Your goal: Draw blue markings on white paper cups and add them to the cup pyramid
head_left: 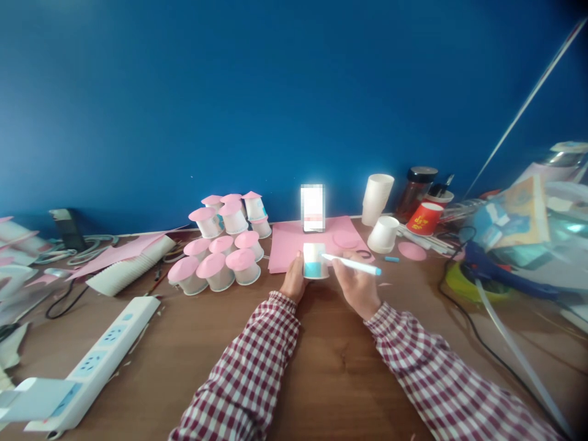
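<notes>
My left hand (294, 278) is wrapped round a small white paper cup (315, 260) with a blue patch on its side, held upside down on the brown table (321, 367). My right hand (358, 283) grips a white marker (353, 264) with a blue end, its tip touching the cup's side. A pink paper sheet (287, 245) lies just behind the cup, and a phone (313, 208) stands on it against the blue wall.
Several upturned cups with pink round tops (220, 248) are piled at the left. A white power strip (92, 361) lies front left. White cup stacks (377, 199), a red cup (425, 218), a pink disc (411, 250) and cluttered cables sit at the right.
</notes>
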Available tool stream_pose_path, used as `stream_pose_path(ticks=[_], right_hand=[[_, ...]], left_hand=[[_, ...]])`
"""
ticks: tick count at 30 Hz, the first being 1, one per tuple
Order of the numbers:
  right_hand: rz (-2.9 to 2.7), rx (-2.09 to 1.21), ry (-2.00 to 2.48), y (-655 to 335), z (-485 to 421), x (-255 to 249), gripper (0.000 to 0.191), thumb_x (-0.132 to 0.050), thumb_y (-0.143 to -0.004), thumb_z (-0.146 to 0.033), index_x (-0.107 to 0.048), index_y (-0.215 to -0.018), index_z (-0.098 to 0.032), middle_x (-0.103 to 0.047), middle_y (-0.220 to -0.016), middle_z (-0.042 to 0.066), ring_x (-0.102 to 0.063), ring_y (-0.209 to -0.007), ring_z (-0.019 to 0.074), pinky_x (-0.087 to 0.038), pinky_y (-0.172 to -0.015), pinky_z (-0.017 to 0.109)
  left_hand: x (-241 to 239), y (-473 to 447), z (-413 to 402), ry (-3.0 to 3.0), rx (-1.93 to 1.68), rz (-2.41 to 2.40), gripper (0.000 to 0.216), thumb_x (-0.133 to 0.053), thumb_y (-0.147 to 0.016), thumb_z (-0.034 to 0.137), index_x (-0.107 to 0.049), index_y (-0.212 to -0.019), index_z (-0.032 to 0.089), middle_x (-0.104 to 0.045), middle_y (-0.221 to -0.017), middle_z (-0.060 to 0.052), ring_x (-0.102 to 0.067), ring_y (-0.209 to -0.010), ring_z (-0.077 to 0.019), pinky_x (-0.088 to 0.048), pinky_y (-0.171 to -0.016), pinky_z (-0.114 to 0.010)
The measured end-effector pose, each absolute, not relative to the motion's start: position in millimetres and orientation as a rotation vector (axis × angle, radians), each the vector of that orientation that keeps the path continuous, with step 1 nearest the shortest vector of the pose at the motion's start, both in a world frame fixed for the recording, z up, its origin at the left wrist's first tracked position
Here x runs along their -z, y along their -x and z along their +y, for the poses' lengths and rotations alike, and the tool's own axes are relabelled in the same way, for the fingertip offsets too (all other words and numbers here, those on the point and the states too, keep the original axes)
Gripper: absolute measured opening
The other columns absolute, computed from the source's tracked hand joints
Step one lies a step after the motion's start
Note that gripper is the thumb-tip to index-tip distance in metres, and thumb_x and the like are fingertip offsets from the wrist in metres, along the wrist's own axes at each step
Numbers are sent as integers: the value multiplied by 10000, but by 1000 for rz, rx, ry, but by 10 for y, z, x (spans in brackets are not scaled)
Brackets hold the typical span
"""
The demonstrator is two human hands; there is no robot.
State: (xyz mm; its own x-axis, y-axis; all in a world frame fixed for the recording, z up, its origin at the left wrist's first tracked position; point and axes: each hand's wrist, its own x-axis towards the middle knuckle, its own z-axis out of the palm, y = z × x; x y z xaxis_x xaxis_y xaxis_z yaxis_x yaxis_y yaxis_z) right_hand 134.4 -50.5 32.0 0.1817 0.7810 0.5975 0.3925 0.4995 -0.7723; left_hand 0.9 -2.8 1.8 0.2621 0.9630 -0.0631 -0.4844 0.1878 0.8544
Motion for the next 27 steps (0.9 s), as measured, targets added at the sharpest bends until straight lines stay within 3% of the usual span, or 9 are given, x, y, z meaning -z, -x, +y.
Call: stream_pose_path(ticks=[27], right_hand=[[-1415,-271,1128,-1375,-477,-321,152,-522,-849,-302,-604,-870,-176,-663,-783,47,-609,-683,160,-501,-573,268]], left_hand=[[19,-7,-1,-816,-1169,715,511,-446,-826,541,-623,-967,84,-680,-863,-122,-624,-855,-237,-487,-797,-378]])
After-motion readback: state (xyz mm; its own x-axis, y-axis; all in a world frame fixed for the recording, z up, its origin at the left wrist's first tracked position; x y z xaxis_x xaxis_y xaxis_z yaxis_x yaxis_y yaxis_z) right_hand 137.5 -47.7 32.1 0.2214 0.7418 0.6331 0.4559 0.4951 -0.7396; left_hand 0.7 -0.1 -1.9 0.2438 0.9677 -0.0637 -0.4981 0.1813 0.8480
